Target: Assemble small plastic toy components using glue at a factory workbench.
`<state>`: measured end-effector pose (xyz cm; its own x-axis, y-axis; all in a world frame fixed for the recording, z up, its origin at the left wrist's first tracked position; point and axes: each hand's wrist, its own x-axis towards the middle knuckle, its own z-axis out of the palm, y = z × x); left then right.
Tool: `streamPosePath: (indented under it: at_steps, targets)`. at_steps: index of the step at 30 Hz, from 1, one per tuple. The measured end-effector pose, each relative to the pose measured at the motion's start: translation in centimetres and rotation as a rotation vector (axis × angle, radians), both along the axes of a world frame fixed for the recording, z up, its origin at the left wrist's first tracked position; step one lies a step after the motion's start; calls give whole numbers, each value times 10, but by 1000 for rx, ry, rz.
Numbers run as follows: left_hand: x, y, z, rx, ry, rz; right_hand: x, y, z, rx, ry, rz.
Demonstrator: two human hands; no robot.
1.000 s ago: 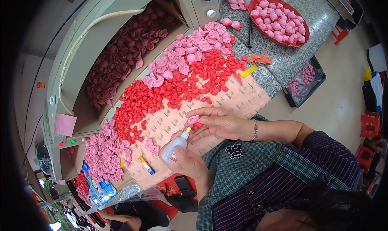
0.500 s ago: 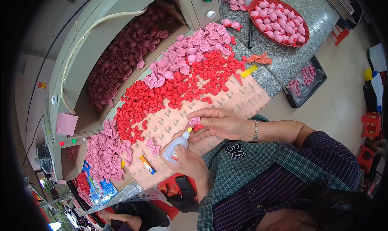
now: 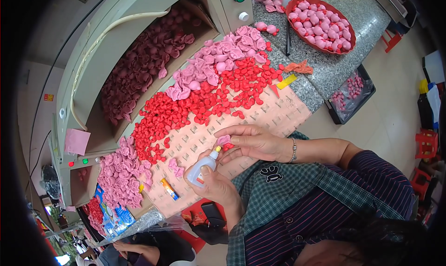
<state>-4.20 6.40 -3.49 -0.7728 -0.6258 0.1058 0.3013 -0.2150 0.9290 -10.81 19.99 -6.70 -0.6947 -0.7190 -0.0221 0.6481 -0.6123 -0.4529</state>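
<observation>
At the centre of the clock face, we see two hands at work: the left hand [image 3: 217, 184] is wrapped around one translucent white plastic squeeze bottle [image 3: 200, 171] with a yellow tip [image 3: 218, 149], and the right hand [image 3: 258, 142] pinches one small ruffled pink piece [image 3: 224, 139] between thumb and fingers. One glossy red piece [image 3: 227, 146] shows just under it. The tip stands right beside the pair; we cannot tell whether it touches.

We count two heaps of pink pieces on the work surface, one pink heap [image 3: 204, 63] at twelve and one pink heap [image 3: 121, 175] at nine, and one broad spread of red pieces [image 3: 167, 110] toward eleven, too many to number. One loose pink piece [image 3: 176, 168] and one orange-and-blue tube [image 3: 169, 189] lie near eight. One round red basket [image 3: 289, 10] of pink-and-red pieces stands at one.

A bare band of pale pink slotted mat [image 3: 274, 115] runs from eight to two, between the red spread and the hands. The mat's near edge passes beneath the hands, leaving more room toward two.
</observation>
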Motion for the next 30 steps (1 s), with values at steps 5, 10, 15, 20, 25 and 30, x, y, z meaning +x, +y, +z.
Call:
streamPosePath:
  at_steps: [5, 10, 15, 20, 25, 30]
  targets:
    - [1, -1, 0, 0, -5, 9, 1, -1, 1, 7, -8, 0]
    - [2, -2, 0, -6, -19, 14, 2, -2, 0, 1, -9, 10]
    - [2, -1, 4, -18, -3, 13, 3, -2, 3, 15, 7, 12]
    - [2, -2, 8, -39, -9, 16, 3, -1, 5, 22, -4, 7]
    - [3, -2, 6, -41, -6, 5, 3, -2, -1, 50, 3, 17]
    - [3, -3, 5, -84, -7, 29, 4, -2, -2, 69, 24, 16]
